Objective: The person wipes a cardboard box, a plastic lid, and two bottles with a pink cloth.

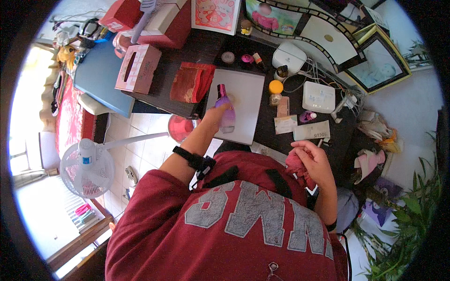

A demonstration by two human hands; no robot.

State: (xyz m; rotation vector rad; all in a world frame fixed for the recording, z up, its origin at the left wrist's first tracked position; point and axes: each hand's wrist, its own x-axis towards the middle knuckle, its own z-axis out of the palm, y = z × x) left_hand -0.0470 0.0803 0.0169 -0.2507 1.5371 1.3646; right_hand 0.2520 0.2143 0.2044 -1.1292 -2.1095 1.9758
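My left hand (217, 114) is wrapped around a purple bottle (228, 123) with a shiny magenta cap. The bottle is over a pale flat panel (249, 102) at the desk's front; whether it lies on it or is lifted, I cannot tell. Close to my body on the right, my right hand (313, 158) grips a crumpled pink cloth (297, 163). Just beyond that hand is a whitish squeeze tube (311, 130) bearing writing. Left of the panel lies a folded red and brown cloth (191, 82).
The dark desk (197, 45) holds a pink tissue box (139, 68), a small round jar (227, 57), a yellow-lidded container (276, 87), a small purple bottle (307, 116), white router-like boxes (319, 97) with cables and picture frames (378, 59). A white fan (88, 168) stands left.
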